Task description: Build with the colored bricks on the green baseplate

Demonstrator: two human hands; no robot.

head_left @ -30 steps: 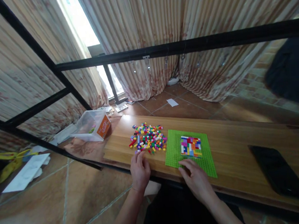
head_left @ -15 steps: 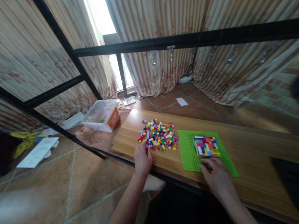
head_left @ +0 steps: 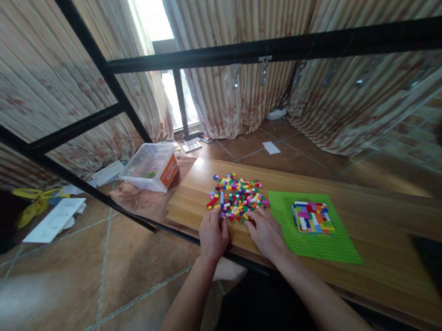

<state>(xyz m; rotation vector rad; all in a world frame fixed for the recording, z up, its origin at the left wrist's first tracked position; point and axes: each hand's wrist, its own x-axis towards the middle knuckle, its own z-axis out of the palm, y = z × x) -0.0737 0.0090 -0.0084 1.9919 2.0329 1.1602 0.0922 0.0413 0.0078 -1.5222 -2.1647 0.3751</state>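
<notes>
A heap of small multicoloured toy bricks (head_left: 240, 194) lies loose on the wooden tabletop. My left hand (head_left: 214, 236) rests at the heap's near left edge, fingers curled towards the thumb; what they hold, if anything, is too small to make out. At the near right edge of the heap is my right hand (head_left: 268, 234), thumb and fingers apart, its fingertips among the bricks. To its right lies a green studded baseplate (head_left: 311, 247). A square block built of many-coloured bricks (head_left: 313, 218) sits on that baseplate, with neither hand touching it.
The wooden table (head_left: 382, 224) carries a dark flat object (head_left: 441, 270) at its right end. Beyond the left end stands a clear plastic box (head_left: 141, 177) with an orange label. A black metal frame (head_left: 212, 56) crosses before the curtains. Papers lie on the tiled floor.
My right hand has moved left from the near edge of the built block to the loose bricks. My left hand stays at the heap. The view has shifted slightly.
</notes>
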